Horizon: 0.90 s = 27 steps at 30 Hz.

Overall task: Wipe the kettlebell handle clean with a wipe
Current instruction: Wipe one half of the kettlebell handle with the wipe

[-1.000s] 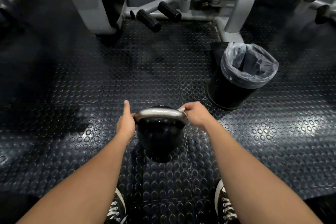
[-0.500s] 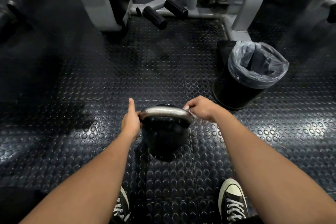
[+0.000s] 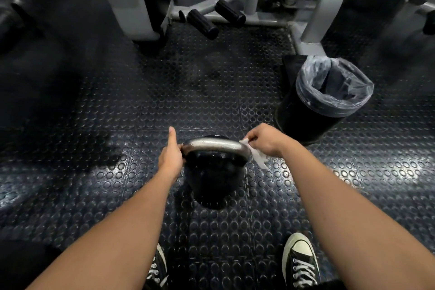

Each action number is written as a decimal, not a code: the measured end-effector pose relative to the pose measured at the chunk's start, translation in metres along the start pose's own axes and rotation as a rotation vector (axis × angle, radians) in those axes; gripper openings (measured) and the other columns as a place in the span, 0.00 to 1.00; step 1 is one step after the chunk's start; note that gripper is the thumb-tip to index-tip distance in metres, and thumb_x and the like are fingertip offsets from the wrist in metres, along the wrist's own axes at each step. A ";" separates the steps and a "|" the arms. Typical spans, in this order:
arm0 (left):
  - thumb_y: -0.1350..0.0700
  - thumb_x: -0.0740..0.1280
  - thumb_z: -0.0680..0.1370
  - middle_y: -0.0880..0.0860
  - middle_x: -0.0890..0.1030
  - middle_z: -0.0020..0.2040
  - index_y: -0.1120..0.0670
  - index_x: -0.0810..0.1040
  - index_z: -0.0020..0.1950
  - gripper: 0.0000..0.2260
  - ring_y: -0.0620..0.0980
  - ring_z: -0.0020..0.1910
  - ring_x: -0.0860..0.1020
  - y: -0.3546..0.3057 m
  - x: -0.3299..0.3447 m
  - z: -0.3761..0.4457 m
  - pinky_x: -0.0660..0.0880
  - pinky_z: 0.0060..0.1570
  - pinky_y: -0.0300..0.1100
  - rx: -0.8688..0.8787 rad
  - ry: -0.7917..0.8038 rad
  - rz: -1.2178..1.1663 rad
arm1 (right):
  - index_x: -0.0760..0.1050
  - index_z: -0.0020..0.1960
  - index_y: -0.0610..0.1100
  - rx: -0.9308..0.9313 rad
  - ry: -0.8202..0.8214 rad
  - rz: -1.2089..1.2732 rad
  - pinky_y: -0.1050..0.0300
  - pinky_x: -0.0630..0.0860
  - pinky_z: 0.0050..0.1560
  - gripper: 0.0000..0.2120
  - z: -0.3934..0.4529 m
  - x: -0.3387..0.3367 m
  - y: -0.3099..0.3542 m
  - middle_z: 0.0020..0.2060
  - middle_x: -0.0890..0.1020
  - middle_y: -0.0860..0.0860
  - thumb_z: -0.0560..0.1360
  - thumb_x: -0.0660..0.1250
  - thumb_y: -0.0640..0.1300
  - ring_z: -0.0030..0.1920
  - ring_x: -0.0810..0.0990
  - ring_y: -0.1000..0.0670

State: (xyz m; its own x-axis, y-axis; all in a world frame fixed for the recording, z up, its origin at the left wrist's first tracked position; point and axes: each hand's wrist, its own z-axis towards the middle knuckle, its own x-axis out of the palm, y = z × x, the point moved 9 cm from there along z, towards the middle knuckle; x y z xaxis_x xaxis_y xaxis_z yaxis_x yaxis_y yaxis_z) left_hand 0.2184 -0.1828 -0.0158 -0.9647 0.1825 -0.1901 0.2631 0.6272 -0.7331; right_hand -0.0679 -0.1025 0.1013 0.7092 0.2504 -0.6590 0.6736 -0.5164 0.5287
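A: Why is the left hand (image 3: 170, 159) gripping the handle (image 3: 215, 145) at nine o'clock, thumb straight?
B: Likely to steady the kettlebell (image 3: 213, 178) on the studded floor mat (image 3: 94, 183); at three o'clock the right hand (image 3: 264, 140) pinches the white wipe (image 3: 257, 159) against the handle's end; the lined bin (image 3: 329, 92) waits at one o'clock.

I see a dark rubber floor (image 3: 94, 172) studded with raised circles, laid in tiles whose seams cross mid-frame. The black kettlebell (image 3: 213, 183) stands on it at lower centre. At right of centre stands a black bin (image 3: 313, 110) lined with a clear bag. Grey machine frames (image 3: 313, 19) rest on it along the top edge. Two black sneakers, one (image 3: 301, 263) at bottom right and one (image 3: 157, 268) at bottom centre, are planted on it.
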 end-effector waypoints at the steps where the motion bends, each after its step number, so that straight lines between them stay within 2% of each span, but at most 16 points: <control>1: 0.06 0.46 0.51 0.59 0.89 0.53 0.49 0.88 0.49 0.58 0.61 0.59 0.84 -0.003 0.001 -0.004 0.73 0.72 0.61 0.007 0.004 -0.002 | 0.84 0.46 0.50 0.013 -0.012 -0.017 0.57 0.74 0.35 0.13 0.001 0.004 -0.001 0.37 0.83 0.49 0.76 0.64 0.35 0.35 0.76 0.52; 5: 0.06 0.47 0.51 0.61 0.88 0.53 0.50 0.87 0.42 0.55 0.62 0.58 0.85 -0.007 0.004 -0.008 0.74 0.71 0.61 0.032 0.031 -0.006 | 0.84 0.46 0.52 -0.024 0.019 -0.066 0.56 0.78 0.45 0.16 0.008 0.009 0.015 0.44 0.83 0.53 0.76 0.63 0.35 0.46 0.80 0.51; 7: 0.07 0.48 0.52 0.62 0.88 0.53 0.52 0.87 0.40 0.55 0.62 0.58 0.85 -0.004 0.006 -0.003 0.73 0.73 0.60 0.039 0.060 -0.010 | 0.84 0.46 0.52 -0.040 0.046 -0.050 0.53 0.78 0.44 0.14 0.006 0.002 0.021 0.44 0.84 0.52 0.75 0.64 0.36 0.45 0.80 0.51; 9: 0.07 0.48 0.53 0.60 0.88 0.53 0.52 0.88 0.44 0.55 0.61 0.59 0.85 -0.001 0.005 -0.001 0.73 0.73 0.60 0.018 0.057 -0.022 | 0.84 0.45 0.53 -0.037 0.042 -0.034 0.50 0.79 0.45 0.14 0.003 -0.003 0.016 0.42 0.85 0.50 0.74 0.65 0.36 0.42 0.80 0.51; 12: 0.07 0.48 0.53 0.63 0.88 0.54 0.52 0.88 0.43 0.55 0.65 0.60 0.85 -0.001 0.005 -0.001 0.74 0.72 0.61 0.018 0.057 -0.006 | 0.84 0.44 0.53 0.011 0.018 -0.014 0.55 0.75 0.36 0.16 0.002 0.003 0.000 0.41 0.85 0.46 0.74 0.63 0.34 0.36 0.77 0.50; 16: 0.07 0.48 0.53 0.63 0.88 0.53 0.51 0.86 0.40 0.53 0.66 0.60 0.84 -0.004 0.006 -0.004 0.74 0.72 0.60 0.034 0.065 -0.014 | 0.84 0.46 0.50 -0.007 0.047 -0.017 0.57 0.75 0.39 0.15 0.004 0.009 0.010 0.43 0.85 0.48 0.75 0.62 0.34 0.41 0.79 0.51; 20: 0.07 0.49 0.53 0.58 0.89 0.53 0.49 0.89 0.43 0.54 0.61 0.59 0.85 0.001 0.005 0.001 0.73 0.73 0.60 0.012 0.053 -0.037 | 0.83 0.51 0.51 -0.069 0.137 -0.006 0.53 0.78 0.49 0.11 0.001 0.003 0.019 0.44 0.84 0.52 0.78 0.65 0.39 0.47 0.81 0.51; 23: 0.07 0.48 0.53 0.57 0.89 0.54 0.50 0.89 0.51 0.57 0.60 0.60 0.84 0.003 0.005 0.004 0.71 0.74 0.60 0.000 0.058 -0.031 | 0.83 0.52 0.50 -0.027 0.067 -0.090 0.54 0.77 0.48 0.10 0.003 0.007 0.001 0.45 0.84 0.51 0.78 0.65 0.40 0.50 0.81 0.48; 27: 0.07 0.48 0.54 0.56 0.88 0.56 0.50 0.89 0.56 0.59 0.59 0.61 0.84 0.007 0.002 0.009 0.70 0.75 0.61 -0.020 0.050 -0.026 | 0.83 0.48 0.50 -0.001 0.048 -0.082 0.51 0.79 0.47 0.12 0.008 0.015 0.000 0.44 0.84 0.49 0.78 0.63 0.37 0.48 0.82 0.46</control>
State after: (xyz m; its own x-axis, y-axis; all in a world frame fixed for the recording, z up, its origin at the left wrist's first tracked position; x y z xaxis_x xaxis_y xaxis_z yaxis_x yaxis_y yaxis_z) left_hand 0.2184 -0.1849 -0.0274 -0.9695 0.2033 -0.1373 0.2382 0.6469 -0.7244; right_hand -0.0590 -0.1059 0.0874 0.6610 0.3310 -0.6734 0.7299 -0.4916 0.4749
